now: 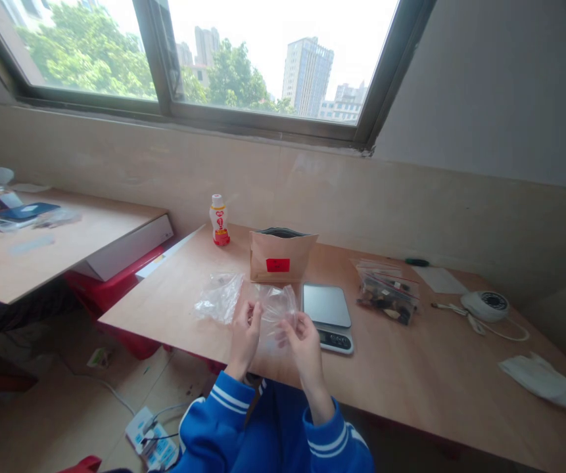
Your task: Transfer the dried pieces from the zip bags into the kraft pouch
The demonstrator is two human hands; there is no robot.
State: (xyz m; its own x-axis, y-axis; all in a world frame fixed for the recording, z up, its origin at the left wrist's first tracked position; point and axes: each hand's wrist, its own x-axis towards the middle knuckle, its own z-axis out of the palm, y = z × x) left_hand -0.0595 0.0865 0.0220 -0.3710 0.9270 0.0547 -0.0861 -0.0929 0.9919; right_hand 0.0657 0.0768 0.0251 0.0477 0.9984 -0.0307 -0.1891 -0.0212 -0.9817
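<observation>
Between my two hands a clear plastic bag (277,302) is held up over the table's front edge. Its left side is pinched in my left hand (246,328), and its right side in the closed fingers of my right hand (302,335). Just behind the bag stands a brown paper pouch (283,253) with a red label and a gaping top. More crumpled clear plastic bags (219,297) lie left of my left hand. A kitchen scale (326,307) with a bare silver plate sits right beside my right hand.
On the table (411,387) are a drink bottle (220,223), filled zip bags (389,294), a white dome camera (484,304) with its cable, a white glove-like item (542,380) and a paper sheet (440,280). A power strip (150,440) lies on the floor. Another table (95,223) stands left.
</observation>
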